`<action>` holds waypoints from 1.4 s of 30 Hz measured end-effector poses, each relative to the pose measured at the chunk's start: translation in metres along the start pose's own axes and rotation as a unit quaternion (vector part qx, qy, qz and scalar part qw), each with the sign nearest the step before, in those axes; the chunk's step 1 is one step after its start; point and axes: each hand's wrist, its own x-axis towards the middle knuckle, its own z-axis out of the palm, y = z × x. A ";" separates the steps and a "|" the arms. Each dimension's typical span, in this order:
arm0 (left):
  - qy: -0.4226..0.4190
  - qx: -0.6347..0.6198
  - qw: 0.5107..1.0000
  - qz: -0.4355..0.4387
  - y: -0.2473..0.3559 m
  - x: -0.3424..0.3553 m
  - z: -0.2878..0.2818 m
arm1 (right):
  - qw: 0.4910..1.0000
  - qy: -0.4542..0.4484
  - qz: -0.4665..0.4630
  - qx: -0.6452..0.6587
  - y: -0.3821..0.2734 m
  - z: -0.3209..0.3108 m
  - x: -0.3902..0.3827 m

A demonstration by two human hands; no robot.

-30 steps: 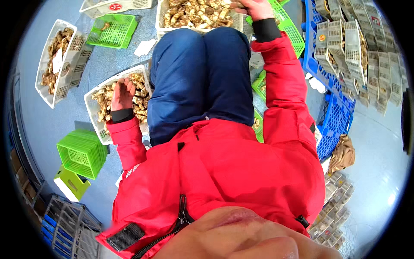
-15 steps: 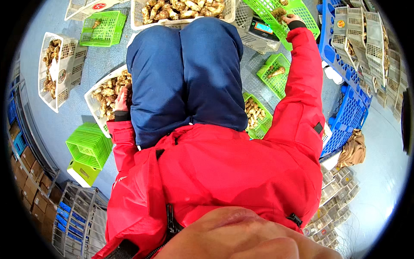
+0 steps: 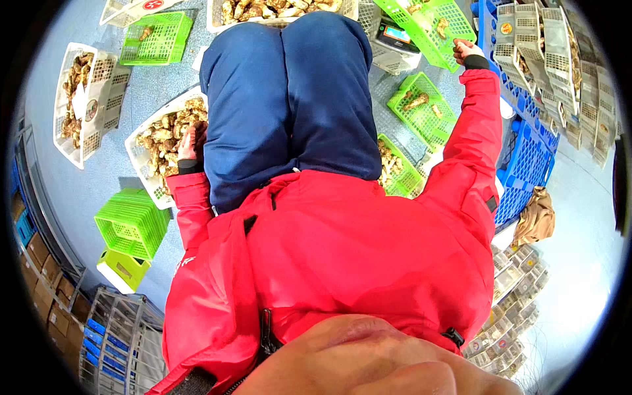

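At the left, my left hand (image 3: 188,143) rests in a white basket (image 3: 135,146) heaped with brown-and-white mushrooms (image 3: 164,135). Its fingers are curled around a mushroom that is partly hidden beside my thigh. My right hand (image 3: 466,50) is stretched out at the far right, close to the right edge of a green basket (image 3: 421,39). Its fingers are bent but apart, with nothing visible between them. A few mushrooms lie in that basket, one pale brown mushroom (image 3: 442,27) near the hand. Below it, another green basket (image 3: 431,135) holds a few mushrooms.
A scale with a lit display (image 3: 395,34) stands beside the far green basket. A white crate (image 3: 214,18) of mushrooms lies beyond my knees, and a smaller green basket (image 3: 408,187) by my right thigh. Stacked green baskets (image 3: 131,224) stand left; blue pallets (image 3: 526,164) stand right.
My right hand has left the inside of the far green basket and moved right and nearer. A small pale piece now shows in the green basket below. My left hand stays in the white basket.
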 end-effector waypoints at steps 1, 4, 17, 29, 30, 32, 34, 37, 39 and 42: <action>0.011 -0.078 0.997 -0.025 -0.013 -0.003 -0.002 | 1.000 0.009 -0.001 -0.009 -0.008 0.008 -0.005; 0.029 -0.268 0.958 -0.094 -0.032 -0.001 -0.002 | 1.000 0.010 -0.001 -0.024 -0.019 0.011 -0.012; 0.044 -0.282 0.944 -0.166 -0.036 -0.006 -0.003 | 0.997 0.027 0.002 -0.074 0.004 0.011 0.019; 0.059 -0.272 0.939 -0.201 -0.042 -0.005 -0.003 | 0.913 0.211 -0.015 -0.347 0.014 -0.001 0.092; 0.060 -0.271 0.939 -0.203 -0.042 -0.004 -0.004 | 0.894 0.239 -0.010 -0.380 0.016 -0.004 0.099; 0.070 -0.267 0.938 -0.210 -0.045 -0.007 -0.008 | 0.851 0.287 0.002 -0.440 0.014 0.002 0.112; 0.082 -0.263 0.937 -0.216 -0.046 -0.011 -0.011 | 0.807 0.342 0.001 -0.482 0.007 0.026 0.110; 0.097 -0.259 0.934 -0.225 -0.046 -0.019 -0.014 | 0.826 0.282 0.038 -0.487 -0.001 0.042 0.107; 0.097 -0.256 0.934 -0.229 -0.044 -0.017 -0.013 | 0.813 0.298 0.080 -0.493 0.003 0.043 0.115; 0.095 -0.252 0.935 -0.232 -0.042 -0.011 -0.011 | 0.769 0.364 0.076 -0.520 0.023 0.043 0.131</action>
